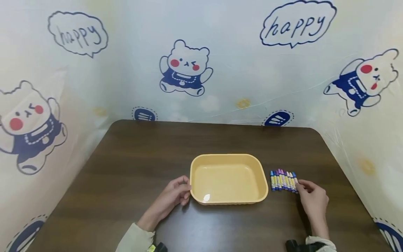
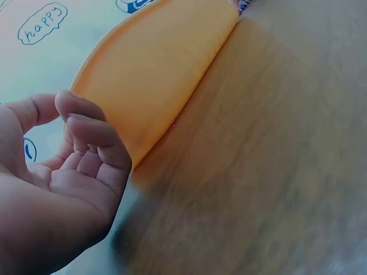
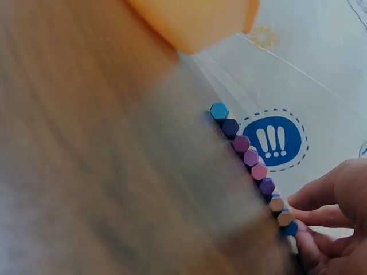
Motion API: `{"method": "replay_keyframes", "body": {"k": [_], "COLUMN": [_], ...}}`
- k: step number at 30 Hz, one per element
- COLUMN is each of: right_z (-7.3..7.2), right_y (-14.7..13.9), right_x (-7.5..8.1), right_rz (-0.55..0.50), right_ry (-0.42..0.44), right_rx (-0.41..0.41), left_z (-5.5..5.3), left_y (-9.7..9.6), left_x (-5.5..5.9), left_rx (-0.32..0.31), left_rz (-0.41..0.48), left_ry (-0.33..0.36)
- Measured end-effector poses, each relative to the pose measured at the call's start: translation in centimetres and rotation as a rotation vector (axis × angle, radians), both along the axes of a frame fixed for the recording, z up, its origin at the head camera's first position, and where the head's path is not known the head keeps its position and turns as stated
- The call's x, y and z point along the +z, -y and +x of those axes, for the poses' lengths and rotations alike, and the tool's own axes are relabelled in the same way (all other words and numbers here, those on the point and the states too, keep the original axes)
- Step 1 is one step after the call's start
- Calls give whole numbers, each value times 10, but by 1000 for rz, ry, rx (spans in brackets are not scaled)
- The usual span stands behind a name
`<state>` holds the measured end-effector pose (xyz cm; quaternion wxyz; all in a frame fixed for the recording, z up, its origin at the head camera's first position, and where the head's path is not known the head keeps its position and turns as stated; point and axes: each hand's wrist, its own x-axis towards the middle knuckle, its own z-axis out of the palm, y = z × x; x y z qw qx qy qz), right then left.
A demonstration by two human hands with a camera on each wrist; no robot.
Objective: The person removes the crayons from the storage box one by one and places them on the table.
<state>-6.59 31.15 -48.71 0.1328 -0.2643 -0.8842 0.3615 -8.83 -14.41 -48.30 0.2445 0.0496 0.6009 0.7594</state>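
A yellow plastic tray [image 1: 228, 178] with rounded corners stands mid-table, nothing inside it. At its left edge my left hand [image 1: 171, 194] pinches the rim; the left wrist view shows this hand [image 2: 74, 183] with curled fingers against the tray's end [image 2: 149, 74]. To the right of the tray lies a row of several crayons [image 1: 282, 180], side by side, in yellow-and-blue or purple wrappers. My right hand [image 1: 313, 197] holds the rightmost crayon at the row's end. From the right wrist, the crayons' hexagonal coloured ends [image 3: 250, 157] face the camera, with fingertips [image 3: 309, 249] over the last one.
The dark wooden table [image 1: 145, 147] has rounded far corners. A pale curtain [image 1: 226, 70] printed with bears and "happy" bubbles surrounds it at the back and both sides. Black bands [image 1: 303, 246] sit at the wrists.
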Motion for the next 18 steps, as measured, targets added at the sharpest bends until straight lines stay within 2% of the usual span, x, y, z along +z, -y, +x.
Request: {"method": "replay_keyframes", "body": {"k": [3, 7, 13, 15, 18], "right_z": [4, 4, 6, 11, 19], "right_y": [-3, -8, -9, -9, -8], "right_x": [-8, -17, -24, -23, -18], "right_rz": [-62, -96, -57, -36, 1], "right_ry": [-6, -45, -64, -80, -151], "right_rx": [-76, -110, -88, -71, -36], "left_z": [-4, -9, -14, -14, -9], "left_y": [-6, -9, -1, 3, 12], "left_x": [0, -2, 7, 12, 19], "left_rx": [12, 42, 187, 241, 314], "left_rz": [-25, -83, -212, -277, -464], "left_ry": [-15, -42, -69, -111, -258]}}
